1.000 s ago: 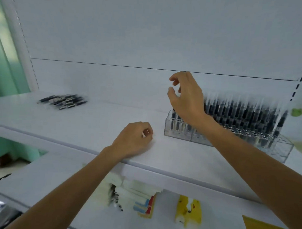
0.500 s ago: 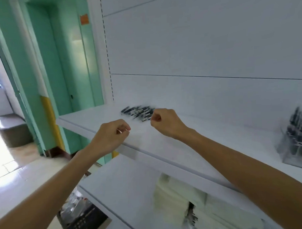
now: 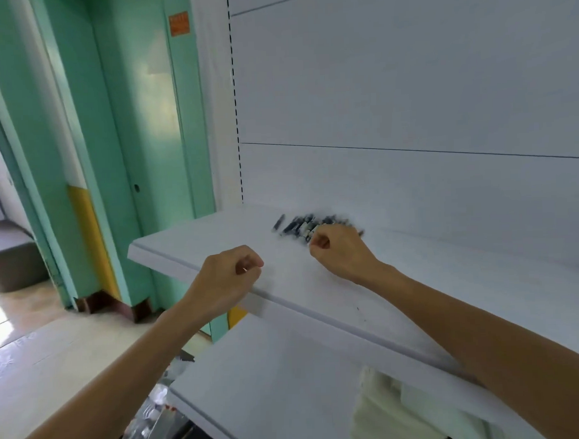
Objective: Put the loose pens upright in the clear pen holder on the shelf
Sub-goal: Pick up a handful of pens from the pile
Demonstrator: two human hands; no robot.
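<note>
The right hand [image 3: 340, 253] had returned from the holder to the loose pens [image 3: 298, 223], so another pickup began. Its fingers [image 3: 316, 248] were curled, grip unclear; the left hand [image 3: 228, 280] stayed fisted.

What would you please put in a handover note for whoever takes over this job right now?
Left hand: curled, nothing visible in it, resting on the front edge of the white shelf.
Right hand: curled at the near edge of the heap of loose dark pens; blur hides whether it grips one.
The pens lie flat near the shelf's back wall.
Clear pen holder: out of view.
Done: cannot tell.
Left: stand the pens upright in the holder.
</note>
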